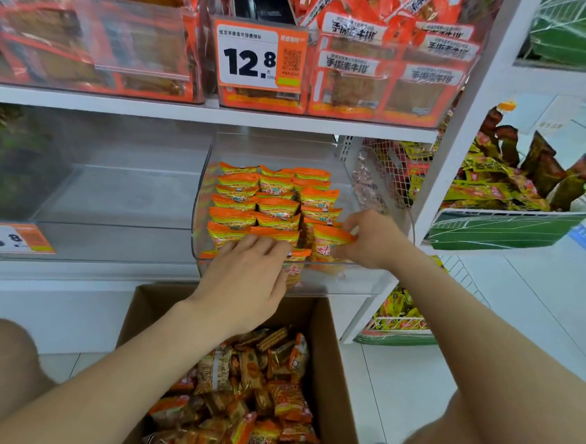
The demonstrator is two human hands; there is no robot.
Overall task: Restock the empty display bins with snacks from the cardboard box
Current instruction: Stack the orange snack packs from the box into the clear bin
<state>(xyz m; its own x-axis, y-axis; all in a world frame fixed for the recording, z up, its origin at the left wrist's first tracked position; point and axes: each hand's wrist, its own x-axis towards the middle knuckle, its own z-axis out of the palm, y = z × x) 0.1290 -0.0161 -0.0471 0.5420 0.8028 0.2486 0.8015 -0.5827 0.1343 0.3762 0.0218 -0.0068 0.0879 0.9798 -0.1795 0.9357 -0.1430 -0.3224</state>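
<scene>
Right hand (369, 242) pinches an orange snack packet (330, 240) inside the clear bin (350, 278) at 12 o'clock; left hand (247, 277) lies flat-fingered on packet rows (251, 202). Cardboard box (326, 361) at 6 o'clock. 12.8 tag (260, 57) at 12, 8.8 tag (9, 238) at 9.

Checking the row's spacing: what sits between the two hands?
Head view: an orange snack packet, pinched by the right hand, stands between it and the left hand, inside the clear bin.

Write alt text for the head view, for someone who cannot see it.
A person's right hand pinches an orange packet at the front of a clear bin lined with rows of packets, while the left hand rests flat on the front row. Below stands an open cardboard box of more snacks; the left bin is empty.
</scene>
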